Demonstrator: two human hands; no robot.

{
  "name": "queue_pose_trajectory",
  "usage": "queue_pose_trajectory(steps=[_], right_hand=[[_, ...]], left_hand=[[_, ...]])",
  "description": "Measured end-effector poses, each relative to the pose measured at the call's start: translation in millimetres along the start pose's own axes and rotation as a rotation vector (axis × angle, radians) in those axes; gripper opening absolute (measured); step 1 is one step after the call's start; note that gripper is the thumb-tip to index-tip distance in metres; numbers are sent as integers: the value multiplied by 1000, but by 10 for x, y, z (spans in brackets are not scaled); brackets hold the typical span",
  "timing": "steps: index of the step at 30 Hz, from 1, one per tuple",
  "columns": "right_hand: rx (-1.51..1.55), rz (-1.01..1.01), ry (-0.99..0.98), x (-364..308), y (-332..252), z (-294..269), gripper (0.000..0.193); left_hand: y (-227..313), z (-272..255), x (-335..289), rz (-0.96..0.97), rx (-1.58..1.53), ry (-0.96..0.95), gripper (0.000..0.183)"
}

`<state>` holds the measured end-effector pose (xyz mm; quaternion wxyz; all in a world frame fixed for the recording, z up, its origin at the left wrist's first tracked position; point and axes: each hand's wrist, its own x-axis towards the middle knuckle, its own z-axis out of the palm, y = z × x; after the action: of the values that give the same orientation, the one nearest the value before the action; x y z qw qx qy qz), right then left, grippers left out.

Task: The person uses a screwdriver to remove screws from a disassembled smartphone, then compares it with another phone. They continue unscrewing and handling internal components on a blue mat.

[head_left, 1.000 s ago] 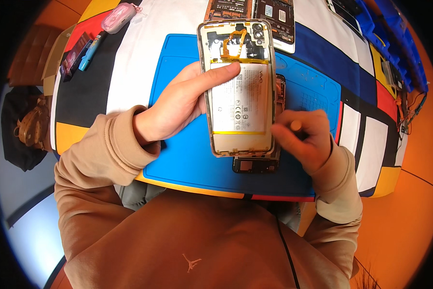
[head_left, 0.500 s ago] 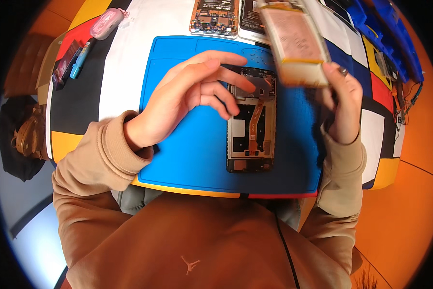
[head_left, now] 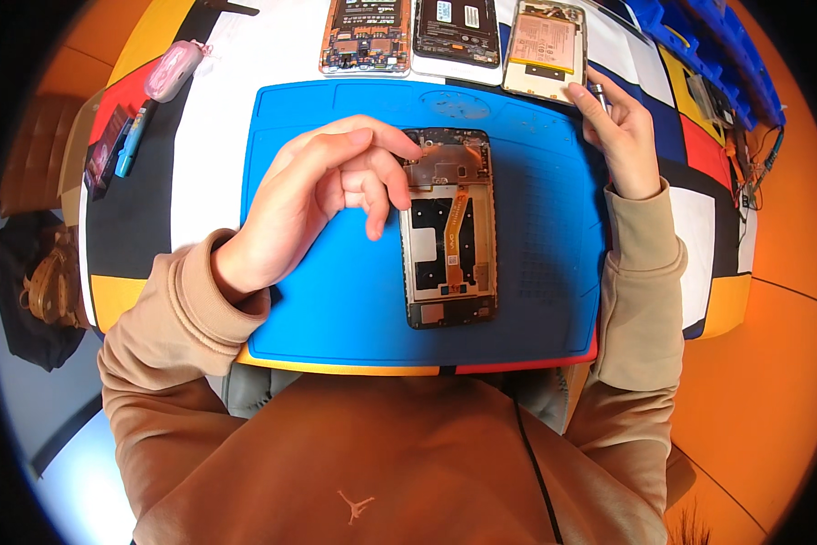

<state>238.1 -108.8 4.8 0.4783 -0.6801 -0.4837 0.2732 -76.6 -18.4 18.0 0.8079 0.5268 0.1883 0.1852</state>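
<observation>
An opened phone with an orange flex cable lies upright on the blue repair mat, its inside facing up. Hovering at its upper left edge is my left hand, fingers loosely bent and apart, holding nothing; I cannot tell if the index fingertip touches the frame. At the back right, my right hand pinches the near right corner of another opened phone, thumb on top. A pale battery shows inside that one.
Beside the held phone, two more opened phones lie in a row behind the mat. A pink case and a light-blue pen are at the left. Blue bins and tangled cables line the right side.
My right hand has carried the battery-bearing phone away from above the mat to the back right, in line with the other two. My left hand has stayed by the phone on the mat.
</observation>
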Motion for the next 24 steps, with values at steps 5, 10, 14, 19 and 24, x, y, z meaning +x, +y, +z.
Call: queue_pose_trajectory(steps=[5, 10, 14, 19, 24], right_hand=[[-269, -57, 60, 34, 14, -11, 42], [103, -143, 107, -2, -48, -75, 28], [118, -225, 195, -99, -188, -20, 34], [165, -323, 216, -294, -328, 251, 36], [16, -467, 174, -438, -308, 397, 32]], left_hand=[[-23, -1, -4, 14, -18, 21, 38], [-59, 15, -63, 121, 238, 68, 24], [-42, 8, -50, 452, 1245, 233, 16], [9, 6, 38, 406, 1358, 111, 46], [34, 58, 239, 442, 1452, -130, 64]])
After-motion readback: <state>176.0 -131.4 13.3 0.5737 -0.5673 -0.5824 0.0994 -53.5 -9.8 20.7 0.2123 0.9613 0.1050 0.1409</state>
